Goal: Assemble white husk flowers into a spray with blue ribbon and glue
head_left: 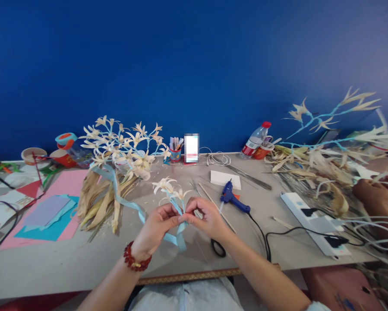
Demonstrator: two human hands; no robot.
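Note:
Over the middle of the table, my left hand [158, 222] pinches the stems of a small spray of cream husk flowers [165, 185], thumb against fingers. My right hand [205, 218] is closed on the same light-blue wrapped stems, its fingertips meeting the left ones. A light-blue paper strip [181, 241] hangs below the fingers, and a longer stretch of it runs left toward the flower bunch. The stem ends are hidden by my fingers. Black scissor handles [218, 248] show beside my right forearm.
A blue glue gun [232, 196] rests near a white block [225, 178]. A power strip [313, 224] with cords lies right. Dried husks [98, 198] and a large flower bunch [125, 144] stand left. A bottle [257, 140] leans at the back. Another person's hand [371, 194] works far right.

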